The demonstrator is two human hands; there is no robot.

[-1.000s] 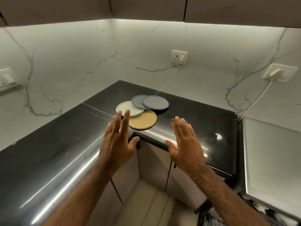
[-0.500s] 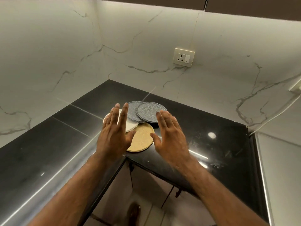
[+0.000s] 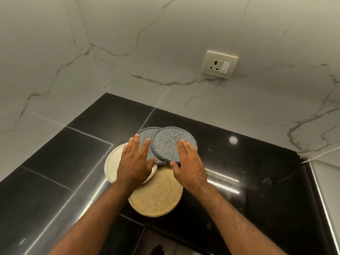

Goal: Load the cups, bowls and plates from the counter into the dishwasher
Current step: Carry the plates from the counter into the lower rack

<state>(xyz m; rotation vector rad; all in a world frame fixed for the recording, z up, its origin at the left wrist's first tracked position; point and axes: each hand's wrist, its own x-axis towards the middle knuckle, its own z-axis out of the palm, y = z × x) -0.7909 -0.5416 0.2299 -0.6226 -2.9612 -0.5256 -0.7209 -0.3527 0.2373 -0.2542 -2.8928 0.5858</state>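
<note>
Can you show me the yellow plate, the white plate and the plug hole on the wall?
yellow plate [image 3: 158,196], head view, on the middle of its speckled face.
white plate [image 3: 112,166], head view, on its uncovered left part.
wall socket [image 3: 219,64], head view, on the middle of its faceplate.

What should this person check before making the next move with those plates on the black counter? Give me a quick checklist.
1. Hands free: left hand and right hand are flat and open, holding nothing. Ok.
2. Neat stack for one lift: upper gray plate, lower gray plate, white plate and tan plate only overlap, fanned across the counter. Not ok.
3. Plates in reach: both hands are right over them. Ok.
4. Firm contact with any plate: cannot tell.
5. Dishwasher open and ready: out of view. Cannot tell.
</note>
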